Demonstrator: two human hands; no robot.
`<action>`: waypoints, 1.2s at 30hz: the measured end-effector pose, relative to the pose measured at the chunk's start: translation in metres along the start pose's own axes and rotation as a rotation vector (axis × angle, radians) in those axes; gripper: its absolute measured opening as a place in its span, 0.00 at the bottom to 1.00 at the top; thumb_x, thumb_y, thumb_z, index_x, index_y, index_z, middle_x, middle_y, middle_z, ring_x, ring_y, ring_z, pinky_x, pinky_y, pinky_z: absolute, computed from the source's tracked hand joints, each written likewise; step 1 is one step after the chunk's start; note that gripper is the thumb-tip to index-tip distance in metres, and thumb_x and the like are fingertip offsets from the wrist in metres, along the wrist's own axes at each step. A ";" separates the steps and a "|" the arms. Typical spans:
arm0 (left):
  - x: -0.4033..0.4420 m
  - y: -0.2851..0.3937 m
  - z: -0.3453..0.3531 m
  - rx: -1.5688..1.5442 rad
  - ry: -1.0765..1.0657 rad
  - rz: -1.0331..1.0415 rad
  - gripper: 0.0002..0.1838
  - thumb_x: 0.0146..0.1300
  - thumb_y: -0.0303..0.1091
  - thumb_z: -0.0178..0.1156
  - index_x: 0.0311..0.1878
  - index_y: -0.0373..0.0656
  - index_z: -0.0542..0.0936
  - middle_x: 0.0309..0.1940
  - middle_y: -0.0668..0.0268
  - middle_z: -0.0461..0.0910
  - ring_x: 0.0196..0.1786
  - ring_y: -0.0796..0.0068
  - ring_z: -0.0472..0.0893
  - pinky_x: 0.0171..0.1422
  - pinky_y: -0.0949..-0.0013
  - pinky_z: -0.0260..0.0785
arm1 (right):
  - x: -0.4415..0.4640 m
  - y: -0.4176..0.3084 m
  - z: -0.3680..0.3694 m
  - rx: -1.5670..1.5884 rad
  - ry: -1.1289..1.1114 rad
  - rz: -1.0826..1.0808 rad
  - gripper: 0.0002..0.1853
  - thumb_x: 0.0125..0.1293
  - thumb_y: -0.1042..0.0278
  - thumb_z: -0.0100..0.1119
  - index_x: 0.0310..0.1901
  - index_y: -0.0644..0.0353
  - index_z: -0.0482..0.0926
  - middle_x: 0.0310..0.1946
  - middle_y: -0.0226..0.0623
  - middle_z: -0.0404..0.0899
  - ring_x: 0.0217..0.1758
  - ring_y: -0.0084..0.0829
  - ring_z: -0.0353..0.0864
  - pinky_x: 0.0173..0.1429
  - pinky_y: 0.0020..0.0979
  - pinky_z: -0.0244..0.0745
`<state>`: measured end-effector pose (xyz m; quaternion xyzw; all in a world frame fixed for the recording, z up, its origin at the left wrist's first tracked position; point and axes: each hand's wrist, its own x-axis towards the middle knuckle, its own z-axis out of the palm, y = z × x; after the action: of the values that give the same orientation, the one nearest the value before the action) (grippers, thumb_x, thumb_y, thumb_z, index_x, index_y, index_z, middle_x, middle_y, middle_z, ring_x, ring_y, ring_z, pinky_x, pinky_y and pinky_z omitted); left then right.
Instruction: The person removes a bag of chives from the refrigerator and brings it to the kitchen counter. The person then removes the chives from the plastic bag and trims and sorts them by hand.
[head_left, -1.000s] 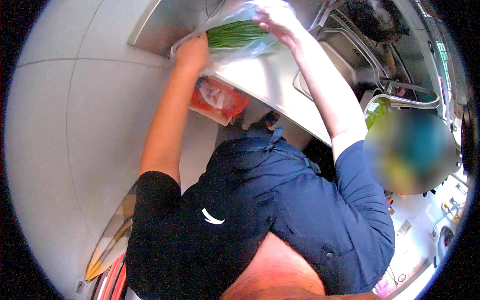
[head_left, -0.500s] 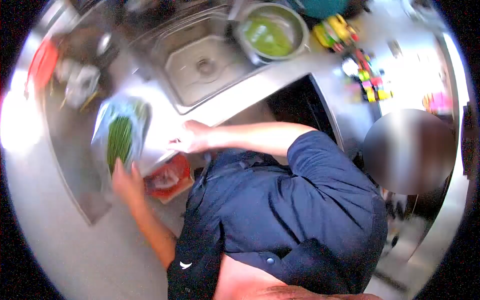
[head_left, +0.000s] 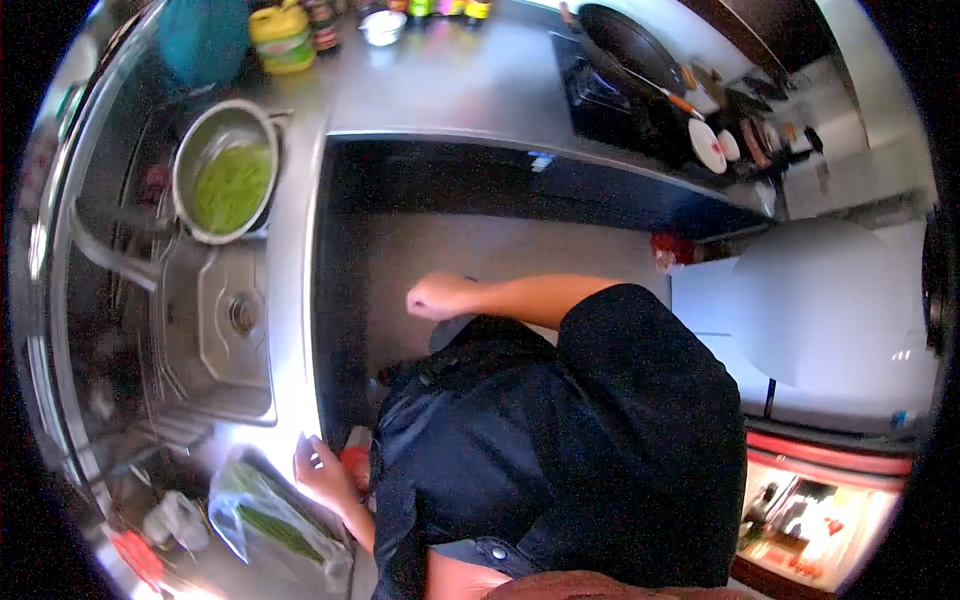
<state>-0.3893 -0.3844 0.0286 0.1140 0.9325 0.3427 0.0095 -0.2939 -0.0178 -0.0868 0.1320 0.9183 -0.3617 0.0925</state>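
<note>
Well, the green stalks are set down, still bagged, near left on the table; beside them the left hand has loosely spread fingers; the right hand, farther off, looks curled (seemingly empty).

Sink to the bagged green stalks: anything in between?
Just a short strip of steel countertop between the sink and the bagged green stalks, in the head view. It's washed out by glare; no object shows on it.
</note>
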 end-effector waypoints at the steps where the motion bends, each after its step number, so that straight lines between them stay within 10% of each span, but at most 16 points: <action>1: 0.004 0.009 0.010 -0.013 -0.028 0.018 0.15 0.66 0.31 0.62 0.51 0.31 0.84 0.41 0.50 0.86 0.41 0.60 0.86 0.43 0.62 0.80 | -0.011 0.041 -0.003 -0.034 0.041 0.035 0.09 0.62 0.59 0.55 0.32 0.50 0.83 0.32 0.39 0.85 0.35 0.51 0.83 0.40 0.50 0.77; 5: 0.021 0.047 0.070 -0.077 -0.122 0.091 0.17 0.66 0.32 0.62 0.53 0.28 0.82 0.46 0.48 0.86 0.48 0.55 0.85 0.59 0.57 0.76 | -0.098 0.158 -0.074 0.027 0.285 0.237 0.10 0.61 0.58 0.58 0.34 0.51 0.85 0.31 0.43 0.85 0.33 0.50 0.82 0.38 0.48 0.76; 15: -0.018 0.223 0.175 0.023 -0.294 0.157 0.16 0.64 0.33 0.64 0.52 0.33 0.85 0.45 0.50 0.87 0.45 0.61 0.87 0.52 0.64 0.78 | -0.269 0.398 -0.225 -0.200 0.843 0.919 0.10 0.63 0.53 0.60 0.34 0.45 0.86 0.33 0.36 0.86 0.35 0.46 0.84 0.38 0.44 0.78; 36: -0.013 0.252 0.180 0.179 -0.330 0.260 0.15 0.64 0.32 0.66 0.51 0.34 0.85 0.37 0.54 0.87 0.35 0.69 0.86 0.42 0.68 0.78 | -0.309 0.513 -0.350 -0.374 0.984 1.211 0.19 0.68 0.51 0.59 0.58 0.46 0.80 0.54 0.38 0.81 0.53 0.44 0.82 0.53 0.46 0.79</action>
<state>-0.3071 -0.0866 0.0518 0.2881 0.9224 0.2336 0.1076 0.1313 0.5298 -0.0808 0.7341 0.6679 0.0110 -0.1221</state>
